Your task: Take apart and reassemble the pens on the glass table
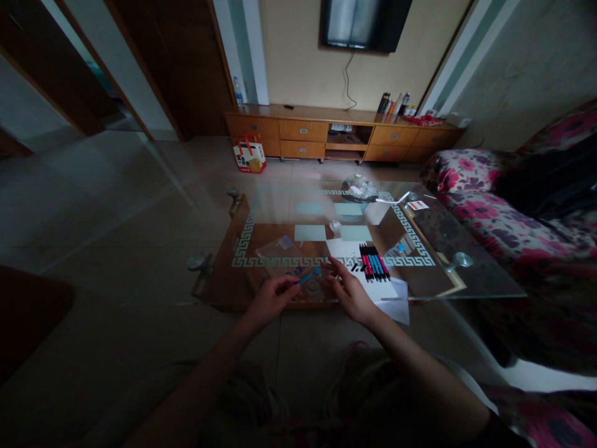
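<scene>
My left hand (275, 295) pinches a slim blue pen barrel (305, 279) between thumb and fingertips, above the near edge of the glass table. Close by on the right, my right hand (349, 291) has its fingers apart; I make out nothing held firmly in it. Just beyond that hand are small black pen parts (358, 268) and thin pale sticks (349, 257), too small to name surely. A row of pink, blue and black pens (373, 262) lies side by side on white paper (380, 289), right of my right hand.
The glass coffee table (485, 283) has a lower wooden shelf. Toward its far side are a clear plastic bag (359, 188) and a small card (418, 205). A flowered sofa (485, 205) stands right; a paper bag (250, 155) stands by the wooden cabinet (303, 132).
</scene>
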A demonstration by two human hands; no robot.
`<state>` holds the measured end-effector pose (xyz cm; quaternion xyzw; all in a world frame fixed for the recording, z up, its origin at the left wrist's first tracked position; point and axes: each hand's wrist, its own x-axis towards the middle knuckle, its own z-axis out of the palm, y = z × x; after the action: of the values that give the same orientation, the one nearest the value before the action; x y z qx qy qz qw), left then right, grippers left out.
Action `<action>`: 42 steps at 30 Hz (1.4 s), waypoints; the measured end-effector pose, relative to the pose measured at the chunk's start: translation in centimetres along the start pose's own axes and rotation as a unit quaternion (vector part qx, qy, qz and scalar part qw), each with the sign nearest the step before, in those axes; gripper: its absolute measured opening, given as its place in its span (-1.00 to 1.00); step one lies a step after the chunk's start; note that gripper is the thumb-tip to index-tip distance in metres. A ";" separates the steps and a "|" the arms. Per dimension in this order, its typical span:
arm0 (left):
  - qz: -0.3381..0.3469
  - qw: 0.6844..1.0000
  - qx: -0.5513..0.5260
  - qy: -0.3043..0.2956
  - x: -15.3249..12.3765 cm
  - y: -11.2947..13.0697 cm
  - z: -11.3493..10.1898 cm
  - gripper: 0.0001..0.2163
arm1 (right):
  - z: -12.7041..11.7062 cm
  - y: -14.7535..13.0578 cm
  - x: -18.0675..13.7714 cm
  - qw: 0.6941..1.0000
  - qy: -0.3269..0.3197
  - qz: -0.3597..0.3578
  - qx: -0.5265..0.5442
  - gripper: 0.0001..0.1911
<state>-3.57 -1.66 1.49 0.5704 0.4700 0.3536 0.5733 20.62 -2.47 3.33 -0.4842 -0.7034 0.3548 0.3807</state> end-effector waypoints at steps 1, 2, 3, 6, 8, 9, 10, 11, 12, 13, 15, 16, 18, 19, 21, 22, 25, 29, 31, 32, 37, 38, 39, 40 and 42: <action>-0.001 1.000 0.001 0.000 0.0 -0.1 0.0 -0.69 | 0.0 0.1 0.0 1.000 -0.001 -0.003 -0.003 -0.47; -0.001 1.000 0.002 0.001 0.0 -0.1 0.0 -0.69 | 0.0 0.3 0.0 1.000 -0.002 -0.007 -0.005 -0.46; -0.001 1.000 0.003 0.001 0.1 -0.2 0.0 -0.69 | 0.0 0.4 0.0 1.000 -0.003 -0.011 -0.008 -0.45; 0.000 1.000 0.003 -0.001 0.1 -0.1 -0.1 -0.69 | -0.1 0.4 -0.1 0.999 -0.016 -0.027 -0.018 -0.46; -0.001 1.000 0.005 0.001 0.1 -0.1 -0.1 -0.68 | -0.2 0.3 0.0 0.999 -0.028 -0.034 -0.026 -0.47; -0.002 1.000 0.006 0.003 0.1 -0.1 -0.1 -0.68 | -0.3 0.2 0.0 0.998 -0.031 -0.036 -0.028 -0.48; -0.002 1.000 0.007 0.003 0.1 -0.1 -0.1 -0.69 | -0.3 0.1 0.0 0.998 -0.032 -0.035 -0.029 -0.49; -0.002 1.000 0.007 0.004 0.1 -0.1 -0.1 -0.69 | -0.4 0.0 0.0 0.999 -0.031 -0.034 -0.029 -0.49; -0.001 1.000 0.007 0.003 0.1 -0.1 -0.1 -0.69 | -0.4 -0.1 0.0 0.999 -0.031 -0.032 -0.029 -0.49; -0.001 1.000 0.006 0.002 0.1 -0.2 -0.1 -0.70 | -0.4 -0.2 0.0 0.999 -0.032 -0.028 -0.027 -0.49; -0.001 1.000 0.003 0.002 0.1 -0.2 0.0 -0.70 | -0.4 -0.4 -0.1 0.999 -0.032 -0.016 -0.016 -0.50; -0.002 1.000 0.002 0.002 0.1 -0.2 0.0 -0.70 | -0.4 -0.5 -0.1 1.000 -0.028 -0.006 -0.007 -0.51; -0.001 1.000 0.001 0.002 0.1 -0.1 0.0 -0.69 | -0.3 -0.4 -0.2 1.000 -0.017 0.010 0.011 -0.57; 0.000 1.000 0.000 0.003 0.1 0.0 0.0 -0.69 | -0.2 -0.4 -0.2 1.000 -0.008 0.015 0.016 -0.62; 0.000 1.000 0.000 0.008 0.0 0.0 0.1 -0.67 | 0.0 -0.3 -0.1 1.000 0.015 0.014 0.017 -0.73; -0.001 1.000 -0.001 0.010 0.0 0.1 0.1 -0.67 | 0.0 -0.3 -0.1 0.999 0.030 0.012 0.014 -0.78; -0.003 1.000 -0.002 0.009 0.1 0.0 0.1 -0.67 | 0.1 -0.2 0.1 0.998 0.069 0.010 0.001 -0.86; 0.000 1.000 0.004 0.004 0.1 -0.1 -0.1 -0.68 | -0.4 -0.1 0.4 0.993 0.109 0.011 -0.049 -0.88; 0.000 1.000 0.007 0.004 0.1 -0.1 -0.1 -0.68 | -0.9 0.0 0.5 0.985 0.139 -0.004 -0.099 -0.87; -0.001 1.000 0.008 0.004 0.0 -0.1 -0.1 -0.68 | -1.3 0.1 0.6 0.980 0.154 -0.013 -0.123 -0.87; -0.003 1.000 0.003 0.011 0.0 -0.1 -0.1 -0.70 | -2.9 0.1 0.7 0.960 0.200 -0.026 -0.193 -0.87; -0.003 1.000 0.000 0.011 0.0 -0.1 -0.1 -0.70 | -3.1 0.1 0.7 0.959 0.199 -0.026 -0.200 -0.86; -0.004 1.000 -0.003 0.010 0.0 -0.2 -0.1 -0.69 | -3.3 0.1 0.7 0.958 0.198 -0.025 -0.207 -0.86; -0.006 1.000 -0.006 0.009 0.0 -0.2 -0.1 -0.69 | -3.4 0.1 0.6 0.957 0.196 -0.024 -0.213 -0.85; -0.009 1.000 -0.012 0.010 0.0 -0.2 0.0 -0.68 | -3.4 0.1 0.6 0.955 0.189 -0.023 -0.226 -0.84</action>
<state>-3.62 -1.65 1.31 0.5553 0.4768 0.3598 0.5786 23.53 -1.41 4.93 -0.5997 -0.6913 0.0799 0.3951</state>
